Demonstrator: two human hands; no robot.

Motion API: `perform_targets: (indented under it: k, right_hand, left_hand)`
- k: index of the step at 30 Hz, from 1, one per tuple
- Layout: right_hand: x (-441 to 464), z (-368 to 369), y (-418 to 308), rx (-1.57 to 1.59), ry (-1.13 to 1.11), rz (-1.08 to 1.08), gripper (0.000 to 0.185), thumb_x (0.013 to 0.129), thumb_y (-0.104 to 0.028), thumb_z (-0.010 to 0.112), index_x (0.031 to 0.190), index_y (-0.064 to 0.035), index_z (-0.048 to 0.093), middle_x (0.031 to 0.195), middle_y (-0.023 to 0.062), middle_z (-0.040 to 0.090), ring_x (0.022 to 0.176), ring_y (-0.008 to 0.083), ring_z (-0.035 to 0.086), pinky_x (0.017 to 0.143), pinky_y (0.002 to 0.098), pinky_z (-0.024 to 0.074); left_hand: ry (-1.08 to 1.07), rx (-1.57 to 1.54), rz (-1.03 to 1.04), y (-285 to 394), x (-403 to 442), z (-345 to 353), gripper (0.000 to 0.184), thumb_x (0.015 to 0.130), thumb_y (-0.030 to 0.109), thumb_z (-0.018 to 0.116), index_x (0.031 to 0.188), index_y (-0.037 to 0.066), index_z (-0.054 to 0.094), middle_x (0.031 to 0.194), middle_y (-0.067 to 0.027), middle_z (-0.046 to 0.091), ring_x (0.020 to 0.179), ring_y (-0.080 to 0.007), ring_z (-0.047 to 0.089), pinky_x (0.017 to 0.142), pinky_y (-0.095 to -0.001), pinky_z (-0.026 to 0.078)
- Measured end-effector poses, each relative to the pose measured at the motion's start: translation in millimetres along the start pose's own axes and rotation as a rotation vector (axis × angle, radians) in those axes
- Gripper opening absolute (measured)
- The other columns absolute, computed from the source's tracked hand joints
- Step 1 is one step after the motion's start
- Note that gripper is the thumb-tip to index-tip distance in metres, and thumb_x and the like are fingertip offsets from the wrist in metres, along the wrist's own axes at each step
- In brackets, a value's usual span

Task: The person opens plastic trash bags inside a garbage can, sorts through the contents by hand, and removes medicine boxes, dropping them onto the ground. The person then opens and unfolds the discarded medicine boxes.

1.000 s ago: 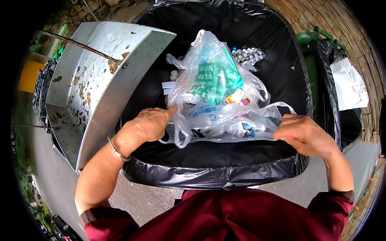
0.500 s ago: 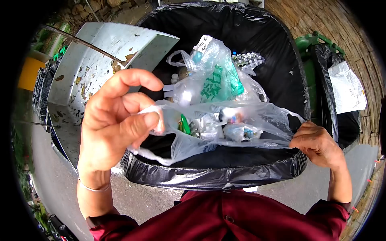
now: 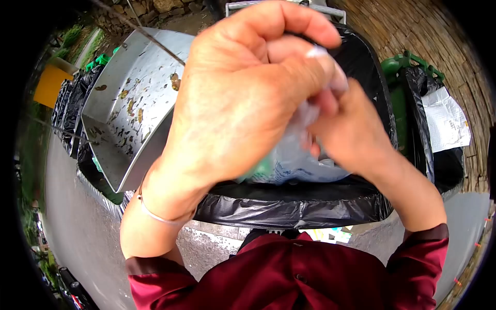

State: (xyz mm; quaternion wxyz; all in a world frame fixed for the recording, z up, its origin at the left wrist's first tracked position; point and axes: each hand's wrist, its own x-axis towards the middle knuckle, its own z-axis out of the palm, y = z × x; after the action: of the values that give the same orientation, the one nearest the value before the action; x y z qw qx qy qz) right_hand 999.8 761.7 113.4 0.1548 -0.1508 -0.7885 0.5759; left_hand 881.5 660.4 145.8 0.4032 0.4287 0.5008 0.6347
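Note:
My left hand (image 3: pixel 237 98) is raised close to the camera, its thumb and fingers pinching a twist of thin plastic. Just beside it, my right hand (image 3: pixel 356 129) is closed around the same plastic, somewhat blurred. Below both hands hangs a translucent plastic bag (image 3: pixel 305 163), with bluish and green patches showing through. It lies over the mouth of a large bin lined with a black liner (image 3: pixel 299 206). My hands hide most of the bag and its contents.
To the left stands a metal dustpan (image 3: pixel 139 88) with dry leaves in it and a thin rod across it. A green bin (image 3: pixel 400 103) is at the right, with a crumpled white sheet (image 3: pixel 447 121) over a black-lined bin. Paved ground surrounds them.
Both hands have come together, the left moving up and right, the right moving inward. The bag, spread wide between them before, is now gathered up, and its loose contents are hidden.

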Motion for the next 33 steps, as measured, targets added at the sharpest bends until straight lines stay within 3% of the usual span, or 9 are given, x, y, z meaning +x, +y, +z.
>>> perform_targets:
  k: [4, 9, 11, 15, 16, 17, 20, 23, 33]
  right_hand:
    - [35.6, -25.2, -1.4, 0.429, 0.002, -0.055, 0.015, 0.085, -0.014, 0.058, 0.087, 0.0000, 0.062, 0.069, 0.0030, 0.059, 0.050, 0.0091, 0.052, 0.044, 0.0231, 0.0422]
    - [48.9, -48.4, -15.4, 0.393, 0.100, -0.162, 0.018, 0.089, -0.015, 0.055, 0.094, 0.0018, 0.061, 0.067, 0.0019, 0.057, 0.045, 0.0062, 0.046, 0.037, 0.0186, 0.0359]
    - [54.6, -60.3, -18.8, 0.392, 0.098, -0.191, 0.019, 0.089, -0.015, 0.055, 0.094, 0.0020, 0.061, 0.069, 0.0026, 0.058, 0.046, 0.0061, 0.048, 0.038, 0.0185, 0.0375]
    - [61.9, -75.7, -28.3, 0.496, 0.333, -0.254, 0.018, 0.089, -0.013, 0.056, 0.097, 0.0032, 0.060, 0.082, 0.0060, 0.063, 0.063, 0.0085, 0.059, 0.047, 0.0195, 0.0471]
    - [60.7, -96.3, -35.1, 0.521, -0.052, -0.226, 0.018, 0.088, -0.011, 0.057, 0.099, 0.0030, 0.059, 0.088, 0.0071, 0.064, 0.074, 0.0109, 0.061, 0.061, 0.0233, 0.0522]
    - [58.2, -104.9, -31.3, 0.522, -0.046, -0.225, 0.018, 0.088, -0.011, 0.057, 0.099, 0.0030, 0.059, 0.088, 0.0071, 0.064, 0.074, 0.0109, 0.061, 0.061, 0.0233, 0.0522]
    - [40.7, -92.6, -51.1, 0.471, 0.213, -0.275, 0.014, 0.083, -0.015, 0.063, 0.085, -0.0014, 0.058, 0.068, 0.0042, 0.057, 0.056, 0.0132, 0.056, 0.050, 0.0240, 0.0459]
    - [34.4, -105.5, -51.3, 0.509, 0.254, -0.337, 0.013, 0.083, -0.013, 0.063, 0.085, -0.0017, 0.058, 0.069, 0.0039, 0.057, 0.059, 0.0132, 0.056, 0.057, 0.0265, 0.0483]
    - [16.5, -175.6, -29.3, 0.615, 0.447, -0.346, 0.016, 0.085, -0.012, 0.060, 0.096, 0.0004, 0.059, 0.084, 0.0067, 0.063, 0.074, 0.0144, 0.061, 0.067, 0.0275, 0.0517]
  left_hand:
    - [0.235, 0.292, 0.340, -8.6, -26.1, -38.0, 0.038, 0.087, 0.013, 0.059, 0.121, -0.001, 0.048, 0.105, -0.0113, 0.063, 0.098, -0.0169, 0.058, 0.085, -0.0288, 0.044]
    - [0.191, 0.755, -0.319, -63.3, -83.1, -103.5, 0.023, 0.088, 0.009, 0.057, 0.108, -0.001, 0.055, 0.092, -0.0053, 0.062, 0.084, -0.0115, 0.059, 0.073, -0.0225, 0.047]
    - [0.214, 1.123, -0.251, -76.2, -82.1, -97.4, 0.032, 0.092, 0.022, 0.052, 0.112, -0.003, 0.051, 0.084, -0.0074, 0.061, 0.075, -0.0153, 0.061, 0.070, -0.0238, 0.047]
    - [0.243, 1.016, -0.245, -95.2, -53.6, -98.1, 0.047, 0.090, 0.037, 0.050, 0.112, -0.004, 0.052, 0.075, -0.0120, 0.061, 0.066, -0.0194, 0.061, 0.060, -0.0300, 0.048]
    - [0.335, 0.668, -0.440, -90.5, -40.5, -92.6, 0.046, 0.089, 0.039, 0.050, 0.106, -0.003, 0.054, 0.072, -0.0117, 0.060, 0.060, -0.0182, 0.059, 0.053, -0.0292, 0.046]
    - [0.415, 0.310, -0.624, -88.7, -28.0, -87.2, 0.045, 0.089, 0.040, 0.050, 0.101, -0.003, 0.057, 0.068, -0.0114, 0.059, 0.053, -0.0169, 0.056, 0.047, -0.0284, 0.044]
    - [0.420, 0.294, -0.664, -98.4, 7.1, -75.6, 0.035, 0.086, 0.033, 0.054, 0.082, -0.001, 0.060, 0.059, -0.0100, 0.056, 0.042, -0.0145, 0.049, 0.037, -0.0271, 0.036]
    - [0.324, 0.276, -0.486, -109.2, 22.2, -63.6, 0.016, 0.078, 0.010, 0.057, 0.066, 0.001, 0.057, 0.052, -0.0082, 0.053, 0.038, -0.0130, 0.044, 0.034, -0.0281, 0.032]
    - [0.374, 0.302, 0.104, 19.1, 25.3, -29.6, 0.019, 0.084, 0.015, 0.052, 0.068, 0.007, 0.057, 0.054, -0.0013, 0.052, 0.042, -0.0074, 0.042, 0.038, -0.0205, 0.031]
